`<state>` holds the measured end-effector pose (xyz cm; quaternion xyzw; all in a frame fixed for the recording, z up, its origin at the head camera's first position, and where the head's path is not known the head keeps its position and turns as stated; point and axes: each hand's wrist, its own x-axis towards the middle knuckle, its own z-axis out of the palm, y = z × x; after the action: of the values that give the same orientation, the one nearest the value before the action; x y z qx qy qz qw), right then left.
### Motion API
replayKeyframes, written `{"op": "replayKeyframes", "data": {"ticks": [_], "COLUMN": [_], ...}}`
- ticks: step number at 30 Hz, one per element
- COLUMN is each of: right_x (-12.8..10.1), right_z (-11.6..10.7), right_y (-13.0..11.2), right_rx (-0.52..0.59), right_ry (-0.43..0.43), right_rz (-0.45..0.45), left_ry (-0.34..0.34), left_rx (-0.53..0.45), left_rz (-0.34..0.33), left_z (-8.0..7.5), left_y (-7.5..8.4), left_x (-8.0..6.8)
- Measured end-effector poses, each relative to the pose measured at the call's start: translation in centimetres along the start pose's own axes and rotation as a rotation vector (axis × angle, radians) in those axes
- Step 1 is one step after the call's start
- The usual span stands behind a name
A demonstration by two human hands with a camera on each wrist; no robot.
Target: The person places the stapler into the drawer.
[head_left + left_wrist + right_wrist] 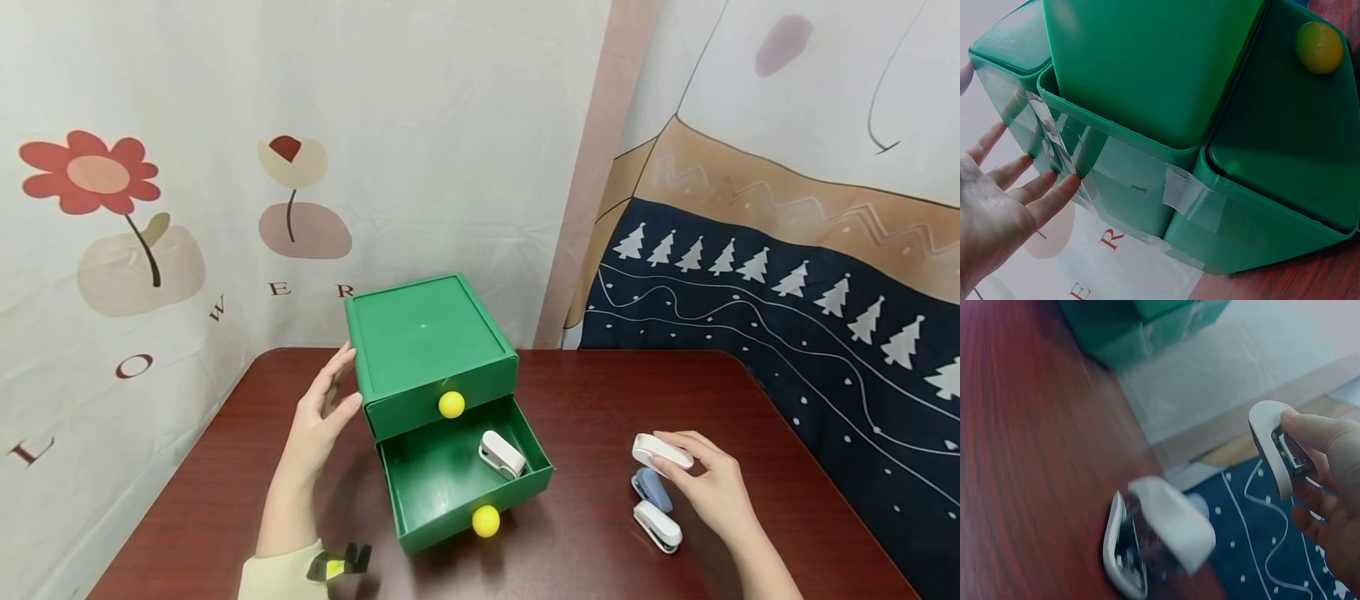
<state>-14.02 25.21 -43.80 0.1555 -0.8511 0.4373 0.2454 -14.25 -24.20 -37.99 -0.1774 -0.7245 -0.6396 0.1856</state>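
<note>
A green drawer cabinet (431, 333) with yellow knobs stands on the table, its lower drawer (427, 492) pulled out. Inside that drawer lies a white stapler (502, 454). My left hand (318, 425) is at the cabinet's left side; in the left wrist view its extended fingers (1054, 197) reach the taped side wall. On the right, my right hand (708, 475) pinches another white stapler (662, 452) between thumb and fingers, raised off the table in the right wrist view. Beneath it lie a blue stapler (651, 489) and a third white stapler (658, 526).
The dark red wooden table (585, 533) runs back to a printed cloth (450, 167) hanging behind it. A navy part of the cloth (750, 325) with white trees borders the right edge. The open drawer juts toward the front of the table.
</note>
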Motion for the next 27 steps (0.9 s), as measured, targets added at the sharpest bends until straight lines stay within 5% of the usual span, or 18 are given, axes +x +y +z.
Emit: {"op": "replayKeyframes", "data": {"ticks": [11,20,27], "right_x": [1.4,2.2,2.6], "right_z": [1.2,2.8,4.0], "right_y": [-7.1,-9.8,-12.2], "right_rx": [0.066,0.130,0.189], "right_ry": [0.021,0.029,-0.022], "right_rz": [-0.003,-0.150,-0.142], "left_ry": [0.007,0.007,-0.017], "left_rx": [0.007,0.000,0.001], "left_rz": [-0.016,-0.011,0.007], "left_z": [-0.1,0.0,-0.1], "left_y": [-0.1,-0.1,0.0], "left_x": [0.1,0.1,0.0]}}
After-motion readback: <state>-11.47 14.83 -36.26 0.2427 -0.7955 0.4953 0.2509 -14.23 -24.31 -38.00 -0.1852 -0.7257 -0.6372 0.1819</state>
